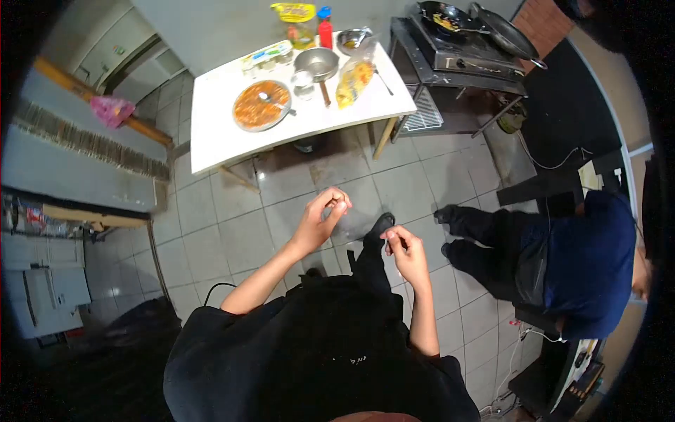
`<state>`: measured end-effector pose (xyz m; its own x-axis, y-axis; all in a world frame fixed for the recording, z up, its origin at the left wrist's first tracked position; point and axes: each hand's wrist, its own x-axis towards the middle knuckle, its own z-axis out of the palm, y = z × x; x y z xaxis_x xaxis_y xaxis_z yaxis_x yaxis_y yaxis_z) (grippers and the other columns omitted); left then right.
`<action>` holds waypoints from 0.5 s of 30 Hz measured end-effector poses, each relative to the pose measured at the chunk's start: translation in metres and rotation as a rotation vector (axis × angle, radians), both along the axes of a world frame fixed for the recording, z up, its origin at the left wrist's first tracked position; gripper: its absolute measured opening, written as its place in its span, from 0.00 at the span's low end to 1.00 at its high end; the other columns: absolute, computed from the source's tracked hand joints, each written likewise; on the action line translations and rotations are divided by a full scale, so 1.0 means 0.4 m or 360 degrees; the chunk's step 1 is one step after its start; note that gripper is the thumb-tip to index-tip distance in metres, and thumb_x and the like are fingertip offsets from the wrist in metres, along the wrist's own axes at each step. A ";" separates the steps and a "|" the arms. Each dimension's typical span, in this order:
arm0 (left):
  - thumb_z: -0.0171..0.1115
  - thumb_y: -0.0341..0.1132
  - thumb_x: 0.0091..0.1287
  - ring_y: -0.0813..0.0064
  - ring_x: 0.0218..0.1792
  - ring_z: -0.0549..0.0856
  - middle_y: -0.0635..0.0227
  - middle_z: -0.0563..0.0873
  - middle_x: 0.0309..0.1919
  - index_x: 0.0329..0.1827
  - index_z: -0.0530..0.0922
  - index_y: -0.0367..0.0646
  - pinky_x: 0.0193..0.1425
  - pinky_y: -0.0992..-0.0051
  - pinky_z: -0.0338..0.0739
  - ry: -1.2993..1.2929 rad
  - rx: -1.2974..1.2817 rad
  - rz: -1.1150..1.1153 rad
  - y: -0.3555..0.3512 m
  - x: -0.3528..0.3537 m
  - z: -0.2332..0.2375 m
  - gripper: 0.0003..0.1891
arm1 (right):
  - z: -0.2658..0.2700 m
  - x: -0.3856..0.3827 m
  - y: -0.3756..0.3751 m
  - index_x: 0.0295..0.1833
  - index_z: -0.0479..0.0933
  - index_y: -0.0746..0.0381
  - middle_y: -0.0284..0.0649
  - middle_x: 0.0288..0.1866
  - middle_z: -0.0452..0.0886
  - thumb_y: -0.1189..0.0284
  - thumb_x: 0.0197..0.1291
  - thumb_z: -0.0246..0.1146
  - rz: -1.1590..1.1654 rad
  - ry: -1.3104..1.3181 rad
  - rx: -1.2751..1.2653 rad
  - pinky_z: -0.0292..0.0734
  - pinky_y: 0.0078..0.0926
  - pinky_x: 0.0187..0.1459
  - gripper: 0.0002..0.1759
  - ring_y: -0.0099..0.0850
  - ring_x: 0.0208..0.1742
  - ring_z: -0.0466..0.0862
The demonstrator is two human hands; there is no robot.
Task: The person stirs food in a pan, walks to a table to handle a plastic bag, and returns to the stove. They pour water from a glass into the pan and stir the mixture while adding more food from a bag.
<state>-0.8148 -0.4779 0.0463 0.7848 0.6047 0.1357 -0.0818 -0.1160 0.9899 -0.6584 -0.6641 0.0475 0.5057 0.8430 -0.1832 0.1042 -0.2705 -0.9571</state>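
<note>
My left hand is raised in front of my body above the tiled floor, its fingers curled in toward the thumb. Lower and to the right, my right hand is held with thumb and fingers pinched together. A faint, see-through patch shows between the two hands, but I cannot make out whether they hold it. Beyond them stands a white table. On it lies a round pizza covered in red-orange topping, with a metal spoon resting on top.
The table also bears a metal saucepan, a bag of yellow-orange food, a red bottle and an egg carton. Frying pans sit on a stove at the right. A person in dark blue stands close on my right.
</note>
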 end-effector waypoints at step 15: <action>0.65 0.32 0.72 0.83 0.33 0.77 0.73 0.80 0.31 0.43 0.79 0.39 0.41 0.78 0.73 0.0329 0.0221 0.0856 0.413 0.841 -0.049 0.06 | 0.039 1.045 0.372 0.48 0.79 0.67 0.32 0.28 0.77 0.70 0.76 0.57 0.0087 -0.0271 0.0041 0.75 0.22 0.38 0.10 0.20 0.32 0.77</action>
<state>-0.4784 -0.3127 0.0267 0.3915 0.9125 0.1190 0.2174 -0.2174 0.9516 -0.2404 -0.5151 0.0630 0.4808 0.8735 -0.0771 0.2791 -0.2358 -0.9309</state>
